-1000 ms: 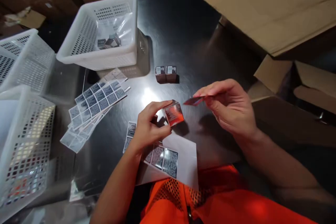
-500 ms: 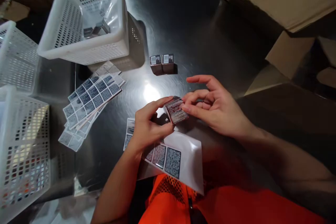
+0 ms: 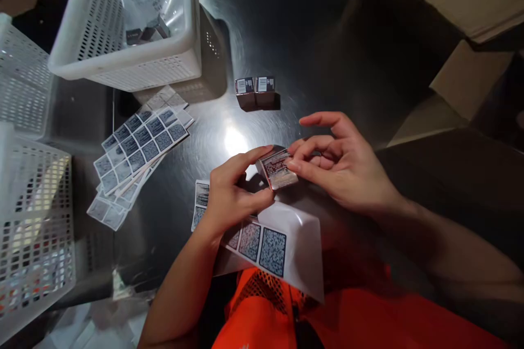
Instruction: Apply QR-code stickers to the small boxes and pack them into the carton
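Observation:
My left hand (image 3: 235, 191) grips a small dark box (image 3: 279, 170) between thumb and fingers, its printed, shiny face turned up. At the right edge of that box, the thumb and a fingertip of my right hand (image 3: 333, 161) come together in a pinch; whatever lies between them is too small to make out. The index finger of that hand is raised. Beneath my left wrist runs a label sheet (image 3: 303, 251) with square, code-like stickers, its bare end hanging toward the orange clothing. Two small dark boxes (image 3: 256, 92) stand side by side beyond my hands.
More sticker sheets (image 3: 141, 144) lie overlapped at left. Behind them stands a white perforated basket (image 3: 135, 71) holding small boxes and clear plastic. Other white baskets (image 3: 39, 229) line the left side. An open cardboard box (image 3: 466, 76) is at right. The metal table (image 3: 245, 38) is shiny.
The view has shifted slightly. Both hands keep nearly the same hold at the small box, and the right hand's fingertips remain at its right edge.

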`<state>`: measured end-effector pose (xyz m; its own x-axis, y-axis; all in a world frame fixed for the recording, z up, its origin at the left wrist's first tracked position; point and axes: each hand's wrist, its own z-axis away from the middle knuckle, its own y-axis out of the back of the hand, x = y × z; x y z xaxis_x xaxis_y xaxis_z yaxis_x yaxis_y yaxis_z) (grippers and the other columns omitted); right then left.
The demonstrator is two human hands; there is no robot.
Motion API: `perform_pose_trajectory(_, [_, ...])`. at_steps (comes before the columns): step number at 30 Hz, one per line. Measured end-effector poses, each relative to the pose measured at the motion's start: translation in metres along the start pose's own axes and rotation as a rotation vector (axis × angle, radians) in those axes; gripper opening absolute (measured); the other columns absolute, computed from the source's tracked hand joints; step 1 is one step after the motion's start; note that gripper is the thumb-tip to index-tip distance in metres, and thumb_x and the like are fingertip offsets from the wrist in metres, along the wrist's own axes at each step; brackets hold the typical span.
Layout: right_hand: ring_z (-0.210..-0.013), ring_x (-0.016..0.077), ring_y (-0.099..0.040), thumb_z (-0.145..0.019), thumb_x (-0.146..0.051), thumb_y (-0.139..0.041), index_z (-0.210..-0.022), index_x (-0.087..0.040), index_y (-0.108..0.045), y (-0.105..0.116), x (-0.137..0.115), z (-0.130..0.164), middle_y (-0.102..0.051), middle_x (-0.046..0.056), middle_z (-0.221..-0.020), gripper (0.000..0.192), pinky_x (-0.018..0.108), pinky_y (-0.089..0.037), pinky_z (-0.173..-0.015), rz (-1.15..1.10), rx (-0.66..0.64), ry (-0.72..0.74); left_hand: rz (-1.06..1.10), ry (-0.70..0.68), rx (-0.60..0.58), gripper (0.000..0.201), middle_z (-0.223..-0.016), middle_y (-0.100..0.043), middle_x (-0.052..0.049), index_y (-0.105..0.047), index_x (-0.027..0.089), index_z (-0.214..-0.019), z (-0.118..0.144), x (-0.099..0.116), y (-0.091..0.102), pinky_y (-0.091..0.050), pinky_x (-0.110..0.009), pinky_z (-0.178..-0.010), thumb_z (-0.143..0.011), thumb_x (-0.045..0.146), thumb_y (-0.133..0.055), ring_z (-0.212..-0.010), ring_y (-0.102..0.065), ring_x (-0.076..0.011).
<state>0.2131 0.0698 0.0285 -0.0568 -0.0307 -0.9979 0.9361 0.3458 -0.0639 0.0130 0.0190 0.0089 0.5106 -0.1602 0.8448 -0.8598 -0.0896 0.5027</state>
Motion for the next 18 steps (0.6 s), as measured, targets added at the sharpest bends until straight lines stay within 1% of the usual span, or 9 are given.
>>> perform_pose_trajectory(5, [-0.088, 0.0158, -0.072, -0.080, -0.020, -0.081, -0.119, -0.027, -0.050, -0.0009, -0.0007, 0.0002, -0.064, -0.006, -0.073, 0.050, 0.024, -0.064, -0.073, -0.058, 0.002, -0.030, -0.027, -0.014, 0.002, 0.058, -0.104, -0.079, 0.000, -0.073, 0.028, -0.124, -0.0003, -0.0007, -0.0001, -0.048, -0.020, -0.056, -0.067, 0.014, -0.077, -0.066, -0.063, -0.0091])
perform_pose_trajectory(12, [-0.087, 0.0155, -0.071, -0.078, -0.020, -0.082, -0.117, -0.028, -0.051, -0.0012, -0.0005, -0.0004, -0.064, -0.007, -0.072, 0.050, 0.024, -0.063, -0.072, -0.073, 0.013, -0.037, -0.032, -0.023, 0.002, 0.060, -0.104, -0.079, 0.000, -0.073, 0.029, -0.125, 0.0004, -0.0025, 0.0001, -0.049, -0.021, -0.057, -0.067, 0.014, -0.076, -0.065, -0.062, -0.0091])
perform_pose_trajectory(15, [-0.086, 0.0163, -0.072, -0.078, -0.021, -0.082, -0.116, -0.028, -0.050, -0.0030, -0.0005, 0.0007, -0.064, -0.007, -0.070, 0.050, 0.025, -0.063, -0.070, -0.044, 0.031, -0.024, -0.046, -0.020, 0.000, 0.061, -0.106, -0.079, -0.001, -0.073, 0.029, -0.126, 0.0007, -0.0023, -0.0001, -0.048, -0.021, -0.055, -0.067, 0.015, -0.076, -0.062, -0.060, -0.0084])
perform_pose_trajectory(18, [-0.088, 0.0190, -0.073, -0.078, -0.021, -0.081, -0.117, -0.028, -0.049, -0.0060, 0.0014, 0.0022, -0.062, -0.007, -0.066, 0.051, 0.027, -0.064, -0.069, 0.010, 0.056, -0.005, -0.052, -0.040, 0.007, 0.057, -0.101, -0.079, 0.000, -0.074, 0.027, -0.124, 0.0000, -0.0003, -0.0013, -0.046, -0.020, -0.054, -0.067, 0.017, -0.077, -0.059, -0.058, -0.0071])
